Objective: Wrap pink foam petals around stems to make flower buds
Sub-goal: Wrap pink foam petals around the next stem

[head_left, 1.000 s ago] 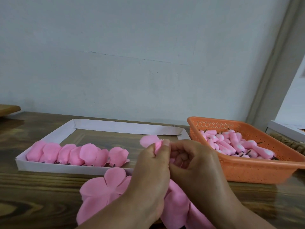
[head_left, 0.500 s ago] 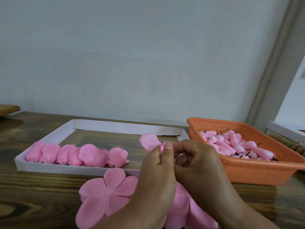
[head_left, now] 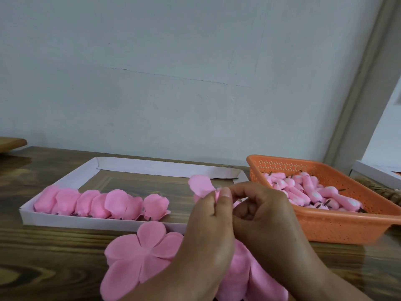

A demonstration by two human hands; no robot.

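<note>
Grip, left hand point(head_left: 208, 222): thumb and forefinger pinch the rolled pink foam petal point(head_left: 200, 187) at its top edge; one lobe stands free above and left of the pinch.
Grip, right hand point(head_left: 260, 209): fingers curled in against the same piece from the right, fingertips meeting the left thumb. The stem is hidden inside both hands; cannot tell how far the wrap has gone.
Step in hand (judgement): rolling the petal round the stem into a bud, about mid-wrap.
To do it well (judgement): keep the left pinch firm as anchor, let the right fingers turn the foam snugly. The free lobe should be tucked in last. Foam is soft and springy, so a slack pinch would likely let it unroll.
Just below the grip: flat flower-shaped foam cut-outs point(head_left: 138, 257) lie on the wooden surface point(head_left: 43, 268), partly under the wrists.
Left of and beyond the grip: white cardboard tray point(head_left: 65, 220) holding a row of finished buds point(head_left: 97, 203), dark stem ends showing.
Right of the grip: orange basket point(head_left: 336, 229) full of pink-tipped stems point(head_left: 303, 192).
Risk (judgement): wrists may drag the cut-outs underneath.
</note>
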